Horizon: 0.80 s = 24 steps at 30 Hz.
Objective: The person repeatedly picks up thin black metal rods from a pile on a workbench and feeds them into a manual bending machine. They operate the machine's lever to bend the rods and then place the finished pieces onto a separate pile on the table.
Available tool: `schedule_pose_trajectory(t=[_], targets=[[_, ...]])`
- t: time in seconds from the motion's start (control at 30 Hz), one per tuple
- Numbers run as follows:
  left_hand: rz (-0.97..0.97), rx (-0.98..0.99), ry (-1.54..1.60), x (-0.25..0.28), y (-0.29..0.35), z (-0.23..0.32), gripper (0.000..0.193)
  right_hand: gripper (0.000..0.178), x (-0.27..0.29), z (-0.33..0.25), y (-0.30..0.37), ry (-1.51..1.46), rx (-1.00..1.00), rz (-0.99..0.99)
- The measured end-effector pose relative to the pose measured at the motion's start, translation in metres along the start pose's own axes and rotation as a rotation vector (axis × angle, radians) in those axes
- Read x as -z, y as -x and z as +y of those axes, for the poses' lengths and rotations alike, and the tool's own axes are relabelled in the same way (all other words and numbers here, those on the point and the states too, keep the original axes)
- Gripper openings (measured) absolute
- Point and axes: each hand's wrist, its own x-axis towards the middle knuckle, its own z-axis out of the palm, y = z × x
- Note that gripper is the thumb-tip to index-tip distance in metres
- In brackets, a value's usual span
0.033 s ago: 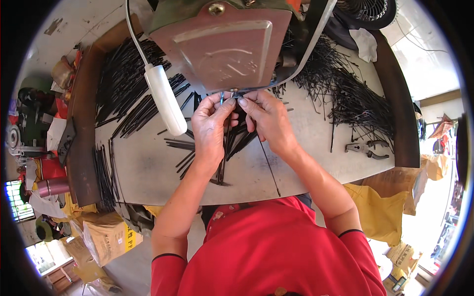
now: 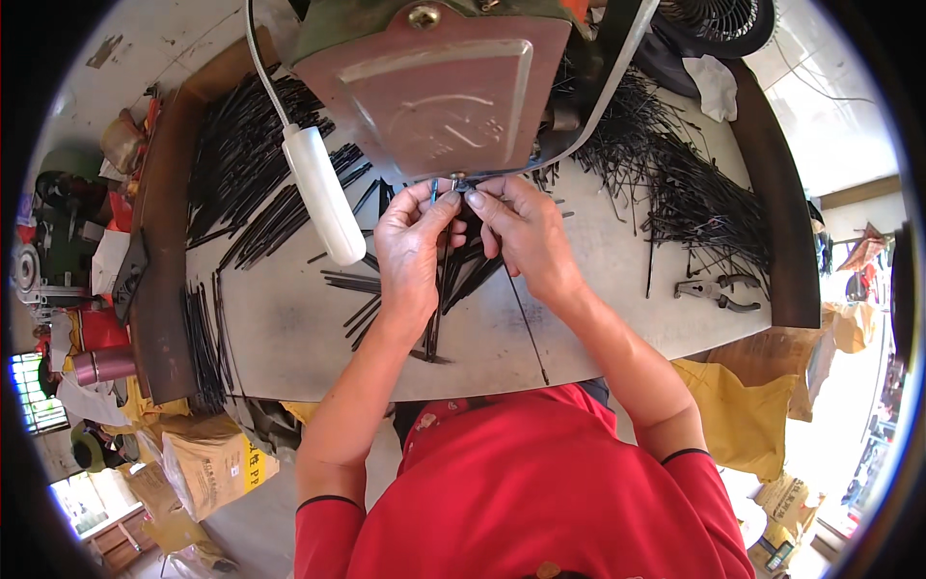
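Observation:
Just under the front of a machine head point(image 2: 439, 106) with a pinkish cover, my two hands meet, fingertips nearly touching. My left hand point(image 2: 410, 241) is closed in a pinch, thumb against forefinger; what lies between them is too small to make out. My right hand point(image 2: 535, 236) is also pinched, with a thin black rod point(image 2: 524, 323) running from under its fingers down toward the table's near edge. The rod's upper end is hidden at the fingertips, beside a small metal part of the machine point(image 2: 460, 180). Several black rods point(image 2: 433, 323) lie on the table beneath my hands.
A white lamp-like cylinder point(image 2: 323, 198) hangs left of my left hand. Black rods are heaped at the left point(image 2: 256, 145) and, more tangled, at the right point(image 2: 694, 203). Pliers point(image 2: 719, 291) lie near the right edge of the pale table point(image 2: 617, 314). A dark fan point(image 2: 714, 24) stands behind.

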Motion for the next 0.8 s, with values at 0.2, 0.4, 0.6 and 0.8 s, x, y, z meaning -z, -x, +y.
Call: schedule_pose_trajectory(t=[0.2, 0.4, 0.6, 0.8], targets=[[-0.023, 0.018, 0.003, 0.0044, -0.002, 0.0026, 0.02, 0.02, -0.002, -0.004, 0.0002, -0.06, -0.031, -0.019], [-0.014, 0.036, -0.029, 0.0007, 0.0001, 0.005, 0.02, 0.019, -0.0012, -0.0009, -0.0014, -0.107, -0.026, -0.017], [-0.043, 0.019, 0.025, 0.0031, -0.0034, 0.0032, 0.02, 0.018, -0.0024, -0.0007, 0.0002, -0.169, -0.031, -0.032], [-0.01, 0.061, 0.054, 0.002, -0.0034, 0.0005, 0.02, 0.018, -0.0025, 0.0043, -0.0003, -0.231, -0.007, -0.039]])
